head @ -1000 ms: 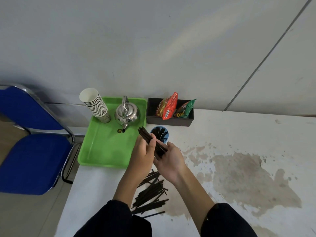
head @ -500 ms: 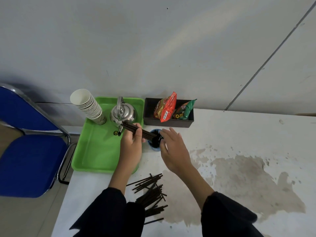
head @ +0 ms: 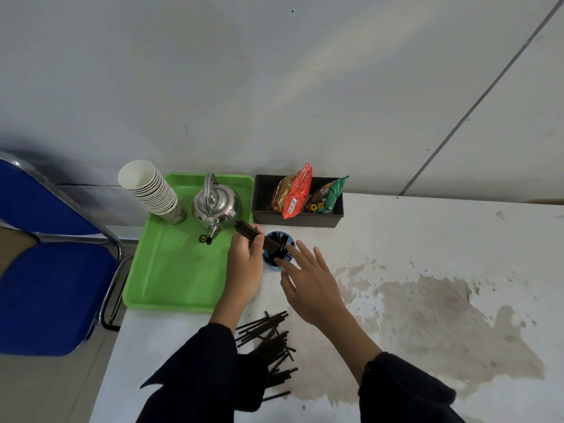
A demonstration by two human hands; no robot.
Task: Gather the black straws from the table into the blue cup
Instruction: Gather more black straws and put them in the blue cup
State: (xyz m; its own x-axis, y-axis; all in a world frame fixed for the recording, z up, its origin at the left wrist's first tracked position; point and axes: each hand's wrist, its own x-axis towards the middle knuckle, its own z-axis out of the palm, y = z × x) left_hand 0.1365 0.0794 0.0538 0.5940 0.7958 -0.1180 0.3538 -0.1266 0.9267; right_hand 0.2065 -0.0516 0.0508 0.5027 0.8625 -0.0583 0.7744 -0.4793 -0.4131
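Observation:
The blue cup [head: 272, 264] stands on the table just right of the green tray, with black straws inside it. My left hand [head: 246, 264] grips a bundle of black straws [head: 248, 232], tilted so that its right end dips into the cup's mouth. My right hand [head: 308, 280] hovers with fingers spread just right of the cup, holding nothing, its fingertips close to the cup's rim. A loose pile of black straws [head: 270, 341] lies on the table near me, between my two sleeves.
A green tray [head: 174, 270] at the left carries a steel kettle [head: 215, 206] and a stack of paper cups [head: 152, 190]. A dark box [head: 297, 219] with snack packets sits behind the cup. A blue chair [head: 45, 288] stands left of the stained table [head: 442, 285].
My hands separated and rose from the pile. The left hand carried the bundle to the cup and tipped its end in; the right hand let go and opened beside the cup.

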